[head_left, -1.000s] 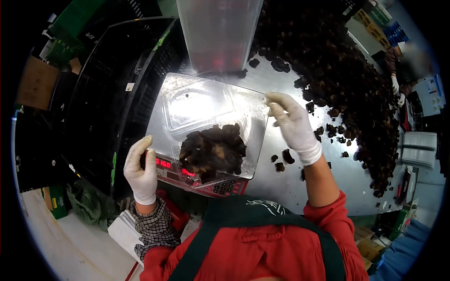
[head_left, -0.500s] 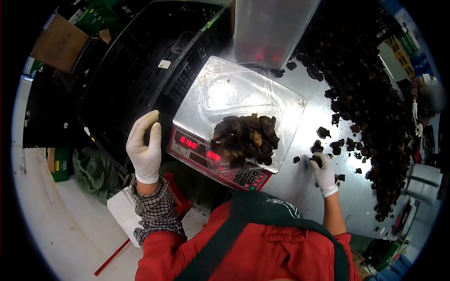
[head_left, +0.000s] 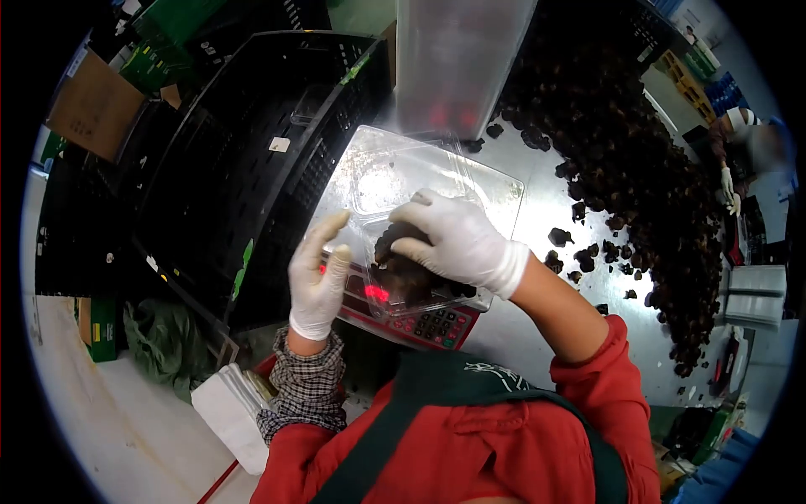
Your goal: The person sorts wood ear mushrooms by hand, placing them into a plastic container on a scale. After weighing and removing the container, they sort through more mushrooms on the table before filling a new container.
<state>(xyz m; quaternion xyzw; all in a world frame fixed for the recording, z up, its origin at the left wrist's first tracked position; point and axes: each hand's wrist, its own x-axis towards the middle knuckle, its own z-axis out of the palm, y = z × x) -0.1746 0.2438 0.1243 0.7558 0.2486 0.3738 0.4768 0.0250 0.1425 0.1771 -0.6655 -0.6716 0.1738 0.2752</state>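
Note:
A clear plastic clamshell box lies with its lid raised on a digital scale with red digits. Dark brown wood ear mushrooms fill its lower half. My right hand, in a white glove, reaches over the box with thumb and fingers curled around some of the mushrooms and hides part of the pile. Just left of the box is my left hand, also gloved; its thumb and fingers are apart, and nothing is held between them. It covers part of the scale's display.
Loose mushrooms spread in a large heap along the right of the metal table. A big black crate stands on the left. Beyond the scale rises a stack of clear plastic containers. A co-worker's gloved hand is at far right.
My right hand has come left from the loose mushrooms on the table to the box. My left hand has moved right and down, closer to the scale.

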